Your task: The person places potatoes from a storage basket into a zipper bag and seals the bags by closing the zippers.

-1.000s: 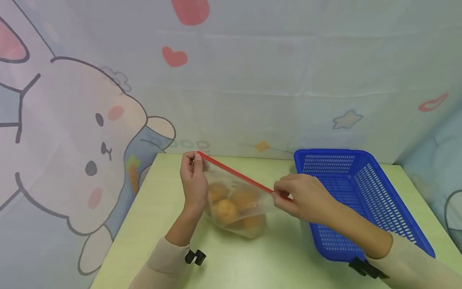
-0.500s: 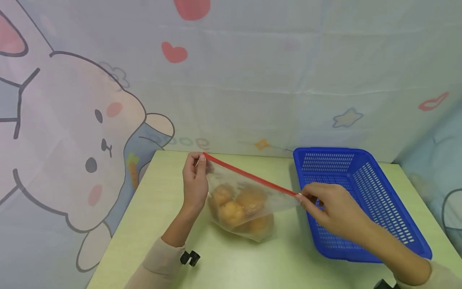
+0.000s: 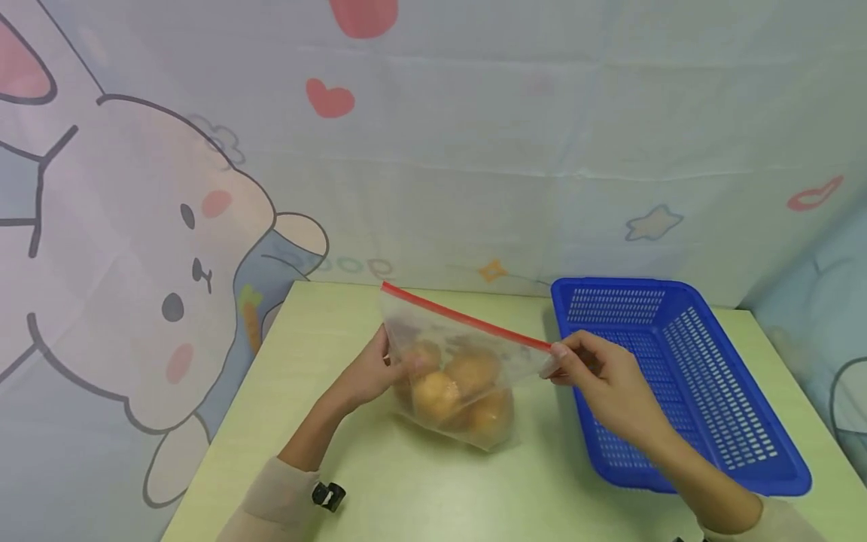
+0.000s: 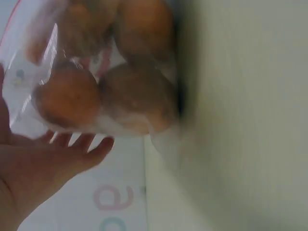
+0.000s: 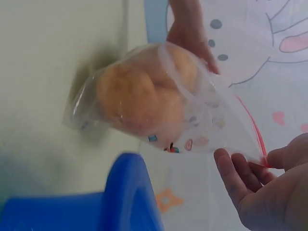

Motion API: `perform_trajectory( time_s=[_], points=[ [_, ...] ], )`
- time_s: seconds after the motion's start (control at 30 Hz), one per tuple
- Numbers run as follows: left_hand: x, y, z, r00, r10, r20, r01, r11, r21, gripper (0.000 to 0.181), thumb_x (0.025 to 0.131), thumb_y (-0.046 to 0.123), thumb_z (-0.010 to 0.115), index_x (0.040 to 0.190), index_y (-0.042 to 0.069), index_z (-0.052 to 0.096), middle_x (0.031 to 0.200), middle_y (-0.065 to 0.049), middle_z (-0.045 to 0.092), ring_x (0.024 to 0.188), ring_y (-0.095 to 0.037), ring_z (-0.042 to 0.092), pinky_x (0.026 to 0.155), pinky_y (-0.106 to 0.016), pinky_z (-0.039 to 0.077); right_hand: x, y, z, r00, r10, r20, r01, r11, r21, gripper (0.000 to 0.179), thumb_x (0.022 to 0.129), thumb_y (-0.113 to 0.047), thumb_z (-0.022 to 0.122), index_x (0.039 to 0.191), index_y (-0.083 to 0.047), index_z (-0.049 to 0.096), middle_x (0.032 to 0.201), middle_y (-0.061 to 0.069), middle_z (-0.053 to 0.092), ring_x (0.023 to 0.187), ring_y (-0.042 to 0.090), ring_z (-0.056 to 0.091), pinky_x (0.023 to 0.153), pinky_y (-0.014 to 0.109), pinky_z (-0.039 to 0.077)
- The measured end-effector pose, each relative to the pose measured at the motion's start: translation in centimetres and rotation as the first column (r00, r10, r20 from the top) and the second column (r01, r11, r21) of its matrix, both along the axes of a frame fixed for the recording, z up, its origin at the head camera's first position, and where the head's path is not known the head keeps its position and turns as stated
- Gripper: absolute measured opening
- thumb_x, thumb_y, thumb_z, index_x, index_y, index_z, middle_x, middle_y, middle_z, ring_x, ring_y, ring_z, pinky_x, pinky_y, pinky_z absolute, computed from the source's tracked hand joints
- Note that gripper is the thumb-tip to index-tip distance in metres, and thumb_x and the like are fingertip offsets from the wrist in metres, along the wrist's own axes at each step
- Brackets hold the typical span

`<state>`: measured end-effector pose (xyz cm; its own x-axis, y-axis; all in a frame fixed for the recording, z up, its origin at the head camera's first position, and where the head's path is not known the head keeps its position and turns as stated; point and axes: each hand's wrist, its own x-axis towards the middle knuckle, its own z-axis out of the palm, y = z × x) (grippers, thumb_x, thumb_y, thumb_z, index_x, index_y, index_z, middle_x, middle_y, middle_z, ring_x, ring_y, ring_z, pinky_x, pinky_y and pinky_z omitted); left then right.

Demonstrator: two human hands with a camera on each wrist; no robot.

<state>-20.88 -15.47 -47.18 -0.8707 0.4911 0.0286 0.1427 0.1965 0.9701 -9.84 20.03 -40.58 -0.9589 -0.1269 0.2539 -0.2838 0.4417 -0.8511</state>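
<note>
A clear zip-top bag (image 3: 521, 361) with a red zip strip (image 3: 467, 318) holds several round orange fruits (image 3: 436, 397). Its strip slants down toward the right, and the bottom of the bag is close over the table. My right hand (image 3: 609, 380) pinches the right end of the strip between thumb and fingers. At the bag's left side is my left hand (image 3: 369, 369), its fingertips against the plastic beside the fruits. The left wrist view shows those fingers (image 4: 86, 147) nearly straight along the bag. Printed marks show on the bag in the right wrist view.
A blue plastic basket (image 3: 789, 459) with slotted walls stands on the right of the pale table (image 3: 433, 497), just beyond my right hand. Behind the table hangs a cloth (image 3: 474, 150) printed with a rabbit and hearts.
My left hand has let go of the strip's upper left corner and slid down to the bag's side. My right hand moved outward to the right along the strip, to its right end.
</note>
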Motion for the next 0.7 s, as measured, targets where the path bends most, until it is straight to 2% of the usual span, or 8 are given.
perform_trajectory(
  time_s=[0.07,0.17,0.27,0.33,0.47,0.6,0.67,0.7],
  points=[
    [0.1,-0.6,-0.4,0.995,-0.095,0.017,0.096,0.993,-0.062,0.077,0.094,0.032,0.083,0.154,0.021,0.036,0.138,-0.008,0.055,0.123,-0.026,0.060,0.097,-0.043,0.055,0.0,-0.3,-0.2,0.998,0.008,0.056,-0.002,0.994,-0.108,0.030,0.112,-0.030,0.058,0.114,-0.001,0.066,0.105,0.013,0.074,0.097,0.025,0.076,0.087,0.031,0.063],
    [0.1,-1.1,-0.7,0.977,-0.214,0.014,0.214,0.969,-0.128,0.078,0.088,0.032,0.089,0.150,0.019,0.044,0.127,-0.007,0.060,0.109,-0.023,0.061,0.089,-0.037,0.054,0.1,-1.2,-0.5,0.994,0.016,0.107,0.009,0.972,-0.233,0.033,0.111,-0.028,0.061,0.122,0.002,0.061,0.116,0.019,0.069,0.106,0.026,0.073,0.091,0.032,0.063],
    [0.2,-1.2,-0.8,0.956,-0.293,0.008,0.290,0.943,-0.161,0.078,0.084,0.032,0.092,0.147,0.018,0.048,0.127,-0.006,0.062,0.106,-0.021,0.060,0.089,-0.038,0.054,0.3,-2.3,-0.9,0.990,0.024,0.139,0.021,0.949,-0.314,0.037,0.109,-0.026,0.064,0.132,0.002,0.056,0.129,0.019,0.067,0.115,0.019,0.069,0.095,0.030,0.061],
    [0.3,-1.2,-0.9,0.958,-0.287,-0.004,0.281,0.941,-0.186,0.077,0.085,0.036,0.092,0.145,0.019,0.048,0.129,-0.004,0.060,0.109,-0.021,0.059,0.091,-0.039,0.053,0.4,-3.1,-1.3,0.988,0.014,0.156,0.040,0.939,-0.342,0.039,0.108,-0.024,0.067,0.136,-0.001,0.055,0.133,0.017,0.066,0.117,0.016,0.068,0.095,0.027,0.059],
    [0.5,-1.2,-1.4,0.983,-0.183,-0.025,0.173,0.961,-0.214,0.073,0.089,0.045,0.086,0.145,0.020,0.046,0.129,-0.004,0.059,0.114,-0.022,0.060,0.093,-0.042,0.053,0.8,-4.4,-2.8,0.986,0.006,0.168,0.057,0.927,-0.371,0.050,0.101,-0.012,0.075,0.144,-0.001,0.051,0.139,0.019,0.061,0.126,0.024,0.064,0.100,0.030,0.058],
    [0.5,-1.2,-1.8,0.995,-0.090,-0.041,0.080,0.976,-0.202,0.076,0.093,0.047,0.081,0.152,0.021,0.042,0.120,-0.005,0.064,0.108,-0.022,0.064,0.089,-0.041,0.054,0.8,-5.3,-4.7,0.980,-0.013,0.197,0.058,0.973,-0.226,0.074,0.095,-0.019,0.083,0.155,-0.004,0.042,0.156,0.019,0.048,0.147,0.040,0.045,0.118,0.046,0.044],
    [0.4,-1.2,-2.0,0.997,-0.059,-0.054,0.047,0.978,-0.203,0.069,0.096,0.048,0.078,0.147,0.017,0.044,0.109,-0.007,0.063,0.098,-0.022,0.062,0.082,-0.039,0.052,0.8,-5.6,-5.9,0.978,-0.035,0.208,0.058,0.993,-0.105,0.081,0.093,-0.028,0.085,0.157,-0.006,0.040,0.159,0.020,0.045,0.151,0.044,0.038,0.122,0.054,0.037],
    [0.3,-1.2,-2.0,0.997,-0.051,-0.058,0.038,0.979,-0.201,0.070,0.097,0.048,0.077,0.150,0.017,0.042,0.111,-0.006,0.063,0.101,-0.021,0.062,0.084,-0.038,0.052,0.7,-5.7,-6.5,0.977,-0.046,0.210,0.060,0.996,-0.060,0.083,0.092,-0.030,0.086,0.156,-0.006,0.040,0.159,0.021,0.045,0.151,0.044,0.038,0.122,0.056,0.036]
  ],
)
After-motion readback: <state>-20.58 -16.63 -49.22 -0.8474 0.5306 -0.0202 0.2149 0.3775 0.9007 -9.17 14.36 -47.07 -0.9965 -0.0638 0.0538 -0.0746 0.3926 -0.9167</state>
